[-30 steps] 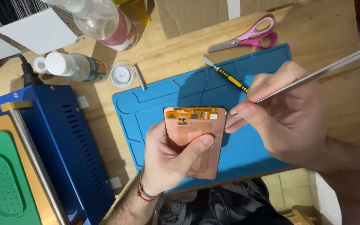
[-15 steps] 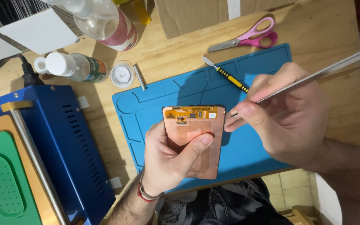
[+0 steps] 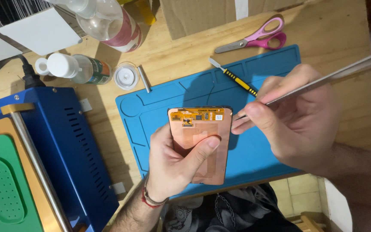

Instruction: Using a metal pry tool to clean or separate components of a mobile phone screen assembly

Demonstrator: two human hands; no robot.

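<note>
- Prying/scraping along the upper right edge of the phone screen panel [image 3: 200, 144], copper back up, w/ the metal spudger [image 3: 323, 79], by the look of it.
- Needing next: steady, shallow angle at tip, light pressure; flex strip near top looking fragile.
- Left hand [image 3: 172, 165] clamping around the panel, thumb lying across its back, holding it above the blue work mat [image 3: 271, 159].
- Right hand [image 3: 297, 124] pinching shut on the spudger, tip touching the panel's right edge.
</note>
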